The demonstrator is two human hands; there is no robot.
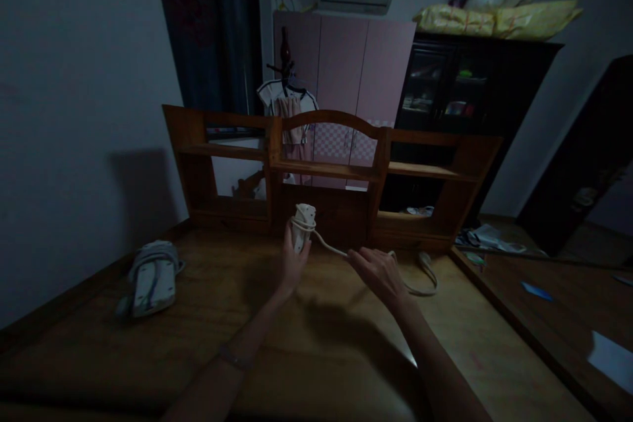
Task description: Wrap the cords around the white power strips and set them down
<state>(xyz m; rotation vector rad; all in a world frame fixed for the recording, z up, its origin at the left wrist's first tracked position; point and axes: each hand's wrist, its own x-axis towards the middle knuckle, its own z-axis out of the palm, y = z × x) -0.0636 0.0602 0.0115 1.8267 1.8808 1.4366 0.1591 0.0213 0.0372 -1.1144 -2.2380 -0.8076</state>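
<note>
A white power strip (302, 224) is held up over the wooden surface, with turns of its own cord wound around its upper part. My left hand (293, 262) is closed around its lower end. From the strip the white cord (329, 247) runs right to my right hand (378, 270), whose fingers are closed on it. Past that hand the cord loops on to its plug (424, 258), near the right end of the shelf unit. Far left on the surface lies a second white power strip (154, 280), with a grey cord wrapped over it.
A wooden shelf unit (326, 168) stands along the back of the wooden surface (306, 362). The white wall (89, 145) borders the left side. At right, beyond a raised edge, a blue card (537, 291) and white paper (613, 359) lie on brown boards.
</note>
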